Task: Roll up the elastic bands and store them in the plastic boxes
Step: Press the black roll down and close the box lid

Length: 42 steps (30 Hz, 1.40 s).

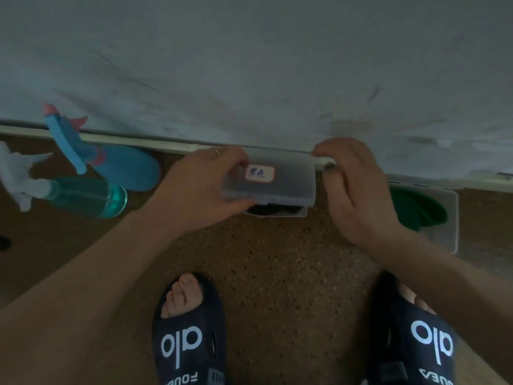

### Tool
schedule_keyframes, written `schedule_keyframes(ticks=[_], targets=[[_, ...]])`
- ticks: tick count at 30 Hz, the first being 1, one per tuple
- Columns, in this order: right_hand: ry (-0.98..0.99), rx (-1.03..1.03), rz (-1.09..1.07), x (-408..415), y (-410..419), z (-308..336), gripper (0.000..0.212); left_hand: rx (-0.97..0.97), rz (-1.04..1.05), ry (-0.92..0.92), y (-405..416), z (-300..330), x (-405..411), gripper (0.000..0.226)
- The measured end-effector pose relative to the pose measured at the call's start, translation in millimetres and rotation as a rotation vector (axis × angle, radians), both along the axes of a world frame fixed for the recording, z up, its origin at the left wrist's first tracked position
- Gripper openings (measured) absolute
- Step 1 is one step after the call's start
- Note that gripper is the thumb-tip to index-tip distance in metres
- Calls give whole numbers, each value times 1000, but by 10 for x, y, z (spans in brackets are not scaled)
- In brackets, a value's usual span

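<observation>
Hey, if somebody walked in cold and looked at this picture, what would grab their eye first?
Probably the two hands in the middle: the left hand grips a frosted plastic box lid with a small label, over a box holding something dark, while the right hand curls at its right end. Next, the bright blue spray bottles lying on the floor at left, and the green band in an open plastic box at right.

Green band (419, 211), blue spray bottles (91, 201), speckled brown floor (277, 259), navy slippers (191, 337)

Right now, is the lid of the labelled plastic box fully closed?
No, the left hand holds the lid raised above the labelled plastic box, leaving a gap.
</observation>
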State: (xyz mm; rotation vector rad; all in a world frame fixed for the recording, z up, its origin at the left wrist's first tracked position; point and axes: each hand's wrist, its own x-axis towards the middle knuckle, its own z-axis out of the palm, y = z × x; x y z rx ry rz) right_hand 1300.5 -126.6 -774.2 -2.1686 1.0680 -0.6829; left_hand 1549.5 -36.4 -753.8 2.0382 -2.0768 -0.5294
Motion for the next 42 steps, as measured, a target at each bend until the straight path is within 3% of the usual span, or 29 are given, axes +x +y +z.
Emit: schedule_keyframes(ticks=[3, 5, 9, 11, 14, 22, 30, 42], targets=[[129, 18, 120, 28, 86, -119, 41, 99, -132, -187, 42, -179, -94, 91], [287, -8, 227, 35, 111, -233, 56, 130, -143, -295, 23, -285, -144, 106], [551, -124, 397, 54, 90, -360, 85, 85, -175, -409, -62, -341, -157, 106], [609, -192, 398, 87, 83, -376, 86, 65, -203, -421, -66, -344, -115, 102], [610, -257, 402, 129, 92, -416, 74, 39, -260, -414, -37, -375, -72, 91], [632, -212, 395, 157, 76, -393, 69, 74, -344, -440, -105, -333, -29, 78], [575, -145, 456, 111, 6, -345, 69, 150, -409, -465, -149, -254, -8, 86], [520, -33, 533, 72, -63, -343, 70, 192, -386, -167, -192, -259, 101, 82]])
